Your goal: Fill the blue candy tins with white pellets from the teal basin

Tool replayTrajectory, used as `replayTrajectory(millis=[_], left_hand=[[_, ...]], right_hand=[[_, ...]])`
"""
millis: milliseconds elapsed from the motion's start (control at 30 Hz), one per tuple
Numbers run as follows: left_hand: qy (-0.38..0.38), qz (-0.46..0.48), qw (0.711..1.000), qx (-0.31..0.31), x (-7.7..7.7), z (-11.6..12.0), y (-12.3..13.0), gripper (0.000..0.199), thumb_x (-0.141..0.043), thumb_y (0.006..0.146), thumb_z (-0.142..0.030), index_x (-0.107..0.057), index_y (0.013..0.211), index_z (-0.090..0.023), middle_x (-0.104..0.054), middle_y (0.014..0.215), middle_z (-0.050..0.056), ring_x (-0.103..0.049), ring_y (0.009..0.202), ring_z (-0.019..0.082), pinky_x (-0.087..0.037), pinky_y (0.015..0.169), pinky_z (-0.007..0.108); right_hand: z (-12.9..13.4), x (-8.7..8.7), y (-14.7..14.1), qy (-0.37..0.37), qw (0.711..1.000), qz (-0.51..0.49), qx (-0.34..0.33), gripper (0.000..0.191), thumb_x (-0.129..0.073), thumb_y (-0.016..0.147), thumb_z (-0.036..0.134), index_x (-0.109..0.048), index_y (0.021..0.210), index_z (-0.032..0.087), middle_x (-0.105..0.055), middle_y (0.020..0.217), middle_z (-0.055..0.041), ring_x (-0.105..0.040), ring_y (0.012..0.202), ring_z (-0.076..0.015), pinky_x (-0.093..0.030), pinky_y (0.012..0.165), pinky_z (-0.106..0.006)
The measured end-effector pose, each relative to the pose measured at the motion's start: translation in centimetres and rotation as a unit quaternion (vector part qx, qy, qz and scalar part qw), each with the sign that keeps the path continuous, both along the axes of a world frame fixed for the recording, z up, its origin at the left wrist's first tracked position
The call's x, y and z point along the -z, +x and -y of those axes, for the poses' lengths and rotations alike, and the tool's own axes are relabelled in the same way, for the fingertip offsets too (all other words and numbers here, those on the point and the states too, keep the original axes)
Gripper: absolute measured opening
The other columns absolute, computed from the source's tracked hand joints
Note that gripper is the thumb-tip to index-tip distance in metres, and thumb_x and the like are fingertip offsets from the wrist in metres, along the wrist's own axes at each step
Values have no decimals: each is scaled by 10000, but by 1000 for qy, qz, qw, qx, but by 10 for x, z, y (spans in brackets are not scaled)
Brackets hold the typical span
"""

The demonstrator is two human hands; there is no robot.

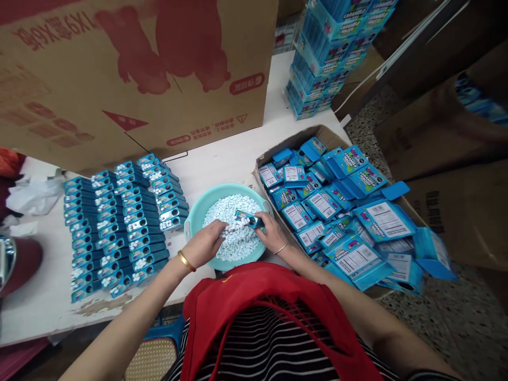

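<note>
My right hand (273,233) is closed around a small blue candy box (246,218), held tilted over a turquoise basin (193,207). White candy pellets (240,248) fill much of the basin. At the box's left end, my left hand (206,242) has its fingers bent together over the pellets, with some white pellets at the fingertips. How many pellets it grips cannot be made out. Left of the basin, rows of upright blue boxes (137,227) stand close together, many with white pellets showing at their tops.
An open carton (264,153) full of blue boxes stands right of the basin. A large cardboard box (198,114) walls off the back. Wrapped packs (317,69) are stacked at the back right. A red container (24,262) and a white plastic bag (35,193) are at the left.
</note>
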State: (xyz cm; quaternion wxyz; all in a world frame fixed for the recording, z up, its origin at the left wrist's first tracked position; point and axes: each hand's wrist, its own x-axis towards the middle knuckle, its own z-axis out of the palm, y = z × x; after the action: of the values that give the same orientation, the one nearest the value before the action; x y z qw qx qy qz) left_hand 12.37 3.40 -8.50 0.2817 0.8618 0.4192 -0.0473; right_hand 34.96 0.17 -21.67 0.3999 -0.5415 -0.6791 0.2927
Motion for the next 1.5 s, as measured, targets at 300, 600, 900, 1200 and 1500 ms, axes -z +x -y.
replayTrajectory(millis=[300,600,900,1200,1500], left_hand=[[113,-272,954,59,-62,9,72,318,-339,917,-86,-499,1191,-108,-614,930,123,-625,853,223,-486,672,320],[123,-244,959,-76,29,-41,2,317,-322,895,-79,-532,1128,-131,-551,1033,127,-559,937,247,-474,768,367],[21,-120,993,-1,152,-7,12,319,-326,906,-96,-514,1158,-151,-561,1132,119,-500,1051,219,-431,948,382],[-79,38,996,5,132,29,10,432,-421,803,-58,-452,1221,-166,-573,1143,88,-561,1025,171,-470,931,340],[-25,101,994,-26,31,12,-12,279,-410,909,-218,-443,1177,-147,-561,1101,119,-537,1034,193,-461,915,362]], right_hand=[[2,3,-8,42,998,27,-36,387,-465,780,92,-506,1156,169,-604,1096,-140,-552,1077,-280,-473,942,-463],[2,4,1,-7,1000,-9,5,376,-485,794,131,-497,1167,176,-597,1140,-141,-556,1108,-270,-461,962,-457],[-8,-14,8,-38,997,-33,58,291,-580,844,306,-501,1103,201,-622,1064,-107,-590,1033,-249,-485,897,-396],[-11,-12,9,-46,996,-46,66,305,-594,836,370,-496,1070,201,-626,1012,-93,-597,938,-241,-493,835,-384],[-9,0,3,-8,1000,-16,3,309,-512,796,162,-508,1105,178,-603,1073,-118,-571,1036,-263,-473,912,-427]])
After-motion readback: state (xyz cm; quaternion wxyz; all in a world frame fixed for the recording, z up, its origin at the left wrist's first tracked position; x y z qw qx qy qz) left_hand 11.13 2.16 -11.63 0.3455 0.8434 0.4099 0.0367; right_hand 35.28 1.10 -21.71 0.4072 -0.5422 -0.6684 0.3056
